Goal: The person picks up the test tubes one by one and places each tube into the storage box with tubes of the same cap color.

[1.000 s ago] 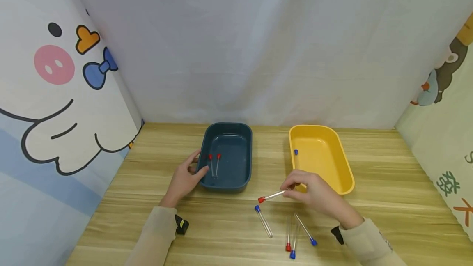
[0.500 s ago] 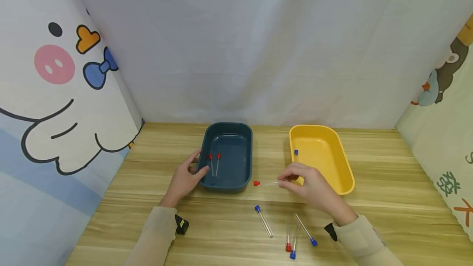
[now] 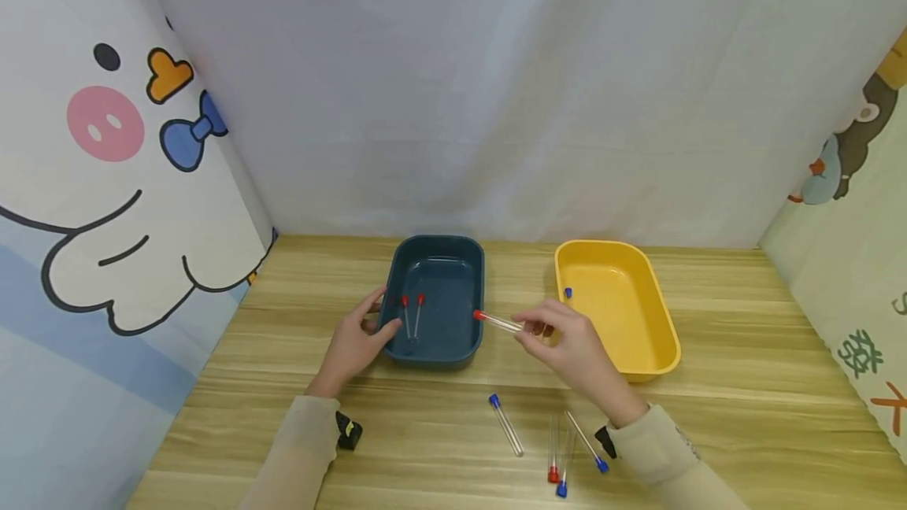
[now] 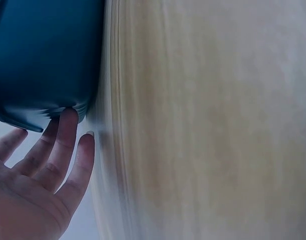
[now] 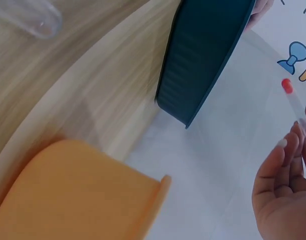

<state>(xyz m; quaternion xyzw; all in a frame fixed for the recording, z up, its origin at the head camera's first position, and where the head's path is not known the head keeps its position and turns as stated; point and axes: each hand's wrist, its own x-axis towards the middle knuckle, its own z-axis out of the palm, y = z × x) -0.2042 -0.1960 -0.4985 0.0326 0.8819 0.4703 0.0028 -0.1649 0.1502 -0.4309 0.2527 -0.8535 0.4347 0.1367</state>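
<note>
My right hand [image 3: 567,341] pinches a clear test tube [image 3: 501,323] between thumb and fingers, its red cap pointing left at the right rim of the dark blue tray [image 3: 446,356]. In the right wrist view the tube [image 5: 295,104] slants up from my fingertips. My left hand [image 3: 357,345] rests against the tray's left side, thumb at the rim. Its fingers [image 4: 65,145], spread and nearly straight, touch the outer wall in the left wrist view. Two red-capped tubes [image 3: 416,317] lie inside that tray, near its left wall.
A yellow tray [image 3: 662,337] stands to the right, with a blue-capped tube [image 3: 568,293] by its left wall. On the wooden table in front lie a blue-capped tube [image 3: 505,425] and a small group with a red-capped tube [image 3: 553,455] and two blue-capped ones [image 3: 586,441].
My right hand has carried the red-capped tube left and away from me, from in front of the yellow tray to the dark blue tray's right rim. My left hand has stayed put.
</note>
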